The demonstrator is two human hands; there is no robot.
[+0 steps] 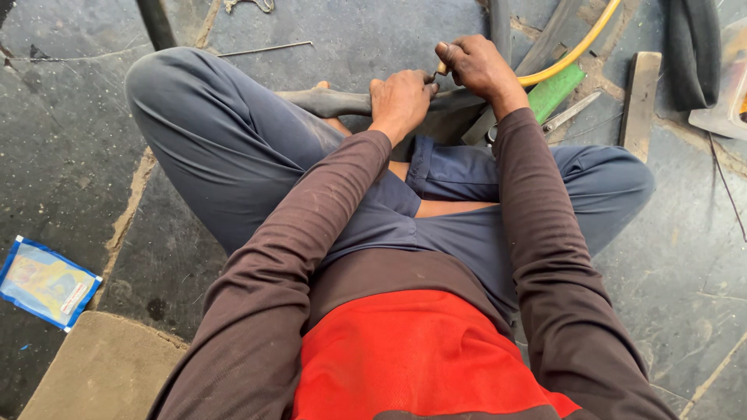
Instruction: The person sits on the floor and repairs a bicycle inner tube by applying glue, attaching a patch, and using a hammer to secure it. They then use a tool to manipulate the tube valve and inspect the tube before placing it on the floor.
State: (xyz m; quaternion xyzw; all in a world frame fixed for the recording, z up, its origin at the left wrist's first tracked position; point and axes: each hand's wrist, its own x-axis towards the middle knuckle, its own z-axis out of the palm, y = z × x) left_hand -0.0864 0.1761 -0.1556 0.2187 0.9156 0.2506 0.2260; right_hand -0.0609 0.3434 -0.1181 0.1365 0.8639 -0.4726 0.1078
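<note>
Sitting cross-legged on the stone floor, the person is working over the far side of the lap. At near left a blue packet is lying on the floor. The left hand is pressing down on a dark rubber tube, its fingers curled tight over it. Just to the right, the right hand is pinching a small tool in closed fingers, touching the tube. Farther right, a yellow hose, a green block and scissors are lying.
</note>
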